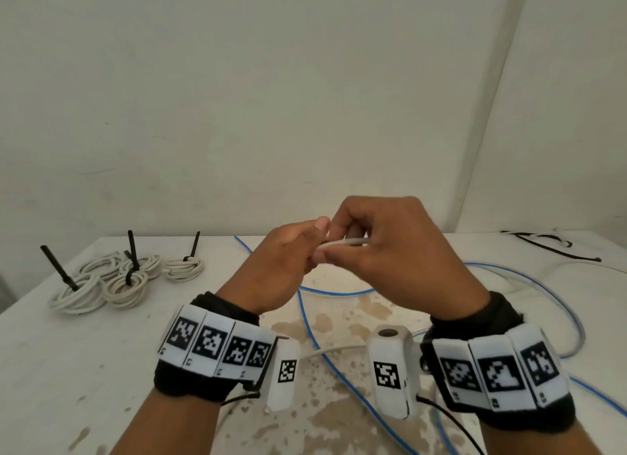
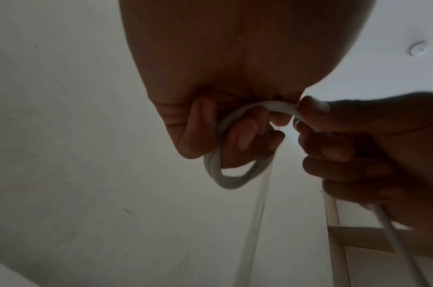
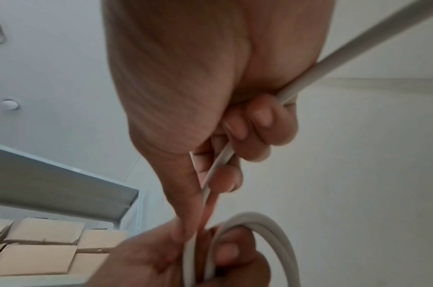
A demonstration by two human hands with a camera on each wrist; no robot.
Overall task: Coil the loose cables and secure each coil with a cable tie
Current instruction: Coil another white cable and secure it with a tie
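Observation:
Both hands are raised together above the table (image 1: 101, 353). My left hand (image 1: 291, 251) grips a small coil of white cable (image 2: 218, 169), its loops wound round the curled fingers (image 2: 249, 134). My right hand (image 1: 383, 247) pinches the same white cable (image 1: 346, 242) between thumb and fingers. The free length runs through the right fist (image 3: 237, 155) and out past the wrist (image 3: 358, 42). Several finished white coils (image 1: 122, 281) bound with black cable ties (image 1: 132, 261) lie at the table's left.
A long blue cable (image 1: 322, 346) and a loose white cable (image 1: 325, 351) snake across the stained middle of the table. Spare black ties and a white piece (image 1: 549, 242) lie at the far right. A wall stands close behind.

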